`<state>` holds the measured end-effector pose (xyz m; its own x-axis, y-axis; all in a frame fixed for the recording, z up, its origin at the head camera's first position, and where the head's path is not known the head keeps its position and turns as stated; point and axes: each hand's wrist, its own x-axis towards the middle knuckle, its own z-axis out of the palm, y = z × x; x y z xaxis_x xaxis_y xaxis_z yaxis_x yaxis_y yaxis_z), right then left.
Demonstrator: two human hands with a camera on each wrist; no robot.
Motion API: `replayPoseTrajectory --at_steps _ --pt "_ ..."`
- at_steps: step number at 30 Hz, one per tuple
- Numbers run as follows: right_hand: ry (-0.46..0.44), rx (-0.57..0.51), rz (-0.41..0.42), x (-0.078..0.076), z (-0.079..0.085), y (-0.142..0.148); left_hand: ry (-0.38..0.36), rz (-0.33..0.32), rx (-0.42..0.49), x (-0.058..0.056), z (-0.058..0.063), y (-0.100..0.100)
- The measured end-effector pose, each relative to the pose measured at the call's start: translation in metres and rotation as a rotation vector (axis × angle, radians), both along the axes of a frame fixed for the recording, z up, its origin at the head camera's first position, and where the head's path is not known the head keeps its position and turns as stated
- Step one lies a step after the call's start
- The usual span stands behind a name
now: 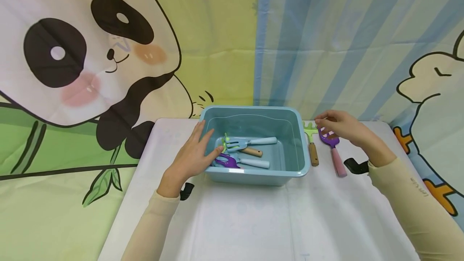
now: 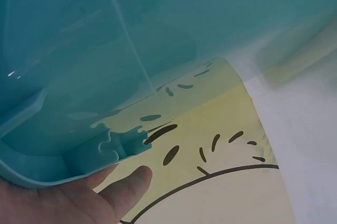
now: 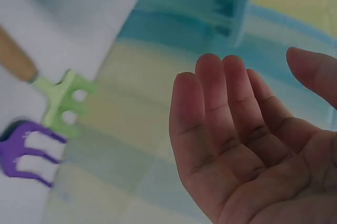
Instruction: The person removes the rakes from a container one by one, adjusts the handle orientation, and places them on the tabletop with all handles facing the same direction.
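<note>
A light blue plastic bin (image 1: 250, 178) stands on the white table. My left hand (image 1: 192, 154) rests at its left rim, fingers spread and fairly straight, with the thumb over the inside. In the left wrist view part of that hand (image 2: 68, 200) shows against the rim. To the bin's right lie a green toy rake (image 1: 312, 148) with a wooden-coloured handle and a purple toy fork (image 1: 336, 156) with a pink handle. Above their heads hovers my right hand (image 1: 338, 125). In the right wrist view its fingers (image 3: 213, 108) are loosely bent and hold nothing.
Inside the bin lie a light blue fork (image 1: 250, 142), a purple tool head (image 1: 227, 161), a light blue handle (image 1: 255, 163) and a wooden-coloured handle (image 1: 251, 152). Behind the table hangs a printed panda curtain (image 1: 217, 43).
</note>
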<state>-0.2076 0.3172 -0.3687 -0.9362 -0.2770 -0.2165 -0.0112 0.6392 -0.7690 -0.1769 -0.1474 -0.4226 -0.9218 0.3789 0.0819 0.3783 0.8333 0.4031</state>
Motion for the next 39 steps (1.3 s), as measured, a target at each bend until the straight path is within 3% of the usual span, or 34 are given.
replayPoseTrajectory --at_steps 8,12,16,24,29,39 --pt "0.068 -0.013 0.117 -0.004 0.042 -0.043 0.002 0.001 -0.001 0.0 0.001 0.0" --pt "0.054 0.003 0.174 -0.01 0.06 -0.071 0.004 0.001 -0.002 -0.001 0.0 0.001" --pt "0.017 0.0 0.253 -0.018 0.067 -0.097 0.009 -0.002 -0.001 -0.001 -0.001 0.001" --pt "-0.126 0.003 0.473 -0.047 0.05 -0.147 0.013 0.002 -0.009 -0.001 -0.001 0.002" --pt "-0.211 0.067 0.582 -0.065 0.027 -0.175 0.007 0.01 -0.014 -0.001 -0.001 0.002" --pt "-0.388 0.136 0.631 -0.083 -0.03 -0.201 0.022 0.005 -0.007 -0.002 -0.002 0.001"
